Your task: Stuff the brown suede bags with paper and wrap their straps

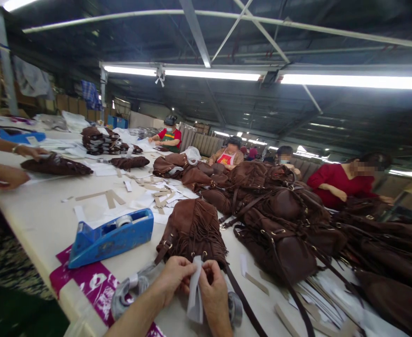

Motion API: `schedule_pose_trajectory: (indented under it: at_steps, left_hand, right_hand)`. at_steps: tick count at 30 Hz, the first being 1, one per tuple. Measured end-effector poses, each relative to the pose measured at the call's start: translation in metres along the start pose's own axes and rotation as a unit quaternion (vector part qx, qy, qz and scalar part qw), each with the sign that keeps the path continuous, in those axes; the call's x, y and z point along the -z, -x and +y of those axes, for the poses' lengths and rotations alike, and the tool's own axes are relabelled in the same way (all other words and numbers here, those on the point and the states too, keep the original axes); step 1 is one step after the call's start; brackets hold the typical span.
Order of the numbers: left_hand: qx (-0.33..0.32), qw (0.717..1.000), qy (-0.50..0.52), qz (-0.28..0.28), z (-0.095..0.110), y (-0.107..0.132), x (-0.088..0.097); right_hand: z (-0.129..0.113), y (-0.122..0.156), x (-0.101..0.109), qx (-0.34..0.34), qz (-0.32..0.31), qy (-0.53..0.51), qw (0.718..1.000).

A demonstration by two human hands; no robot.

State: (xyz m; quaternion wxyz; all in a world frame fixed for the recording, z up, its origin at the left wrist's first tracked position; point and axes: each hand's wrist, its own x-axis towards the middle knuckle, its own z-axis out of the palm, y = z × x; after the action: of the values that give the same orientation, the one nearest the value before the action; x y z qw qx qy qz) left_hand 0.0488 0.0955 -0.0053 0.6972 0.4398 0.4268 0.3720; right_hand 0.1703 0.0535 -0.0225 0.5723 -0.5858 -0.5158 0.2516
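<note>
A brown fringed bag (195, 222) lies on the table in front of me. At its near edge, my left hand (174, 281) pinches a strip of white wrapping paper (194, 302) between thumb and fingers. My right hand (215, 295) grips the same strip from the other side, and the strip hangs down between both hands. Two gold rings of the bag show just above my fingertips. A dark strap (243, 299) runs from the bag past my right hand. Under my left wrist is a grey roll (120, 299), and part of another grey roll (236, 309) shows beside my right hand.
A blue tape dispenser (111, 236) stands on the left, near a purple printed sheet (95, 283). Brown bags (283, 248) are heaped to the right. Paper and cardboard strips (164, 194) lie scattered beyond. A co-worker's hands (16, 164) hold a brown bundle at far left; other people sit across the table.
</note>
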Motion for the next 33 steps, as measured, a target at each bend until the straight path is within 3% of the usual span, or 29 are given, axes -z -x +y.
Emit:
schedule_pose_trajectory:
  at_steps: [9,14,19,23,26,29,33]
  left_hand:
    - [0.035,0.997,0.033,-0.063,0.009,0.002,0.004]
    - [0.041,0.994,0.072,-0.069,0.011,0.007,0.003]
    - [0.014,0.999,0.034,-0.029,0.006,0.009,0.0]
    - [-0.05,0.998,0.021,-0.031,-0.001,0.01,-0.005]
    - [-0.041,0.999,0.002,-0.028,-0.003,0.008,-0.012]
    - [-0.026,0.999,-0.009,-0.02,-0.003,0.006,-0.015]
    - [-0.054,0.996,-0.071,-0.014,-0.003,0.007,-0.006]
  right_hand:
    - [-0.015,0.0,0.004,-0.036,-0.035,-0.083,0.995]
    - [-0.016,0.0,0.002,-0.056,-0.111,-0.151,0.981]
    - [-0.016,0.001,-0.003,-0.011,-0.042,-0.064,0.997]
    - [-0.018,-0.001,-0.003,-0.059,-0.053,-0.087,0.993]
    - [-0.016,-0.005,-0.002,-0.104,-0.053,-0.113,0.987]
    - [-0.015,-0.011,-0.004,-0.112,-0.016,-0.107,0.988]
    - [-0.025,-0.012,-0.008,-0.114,0.035,-0.09,0.989]
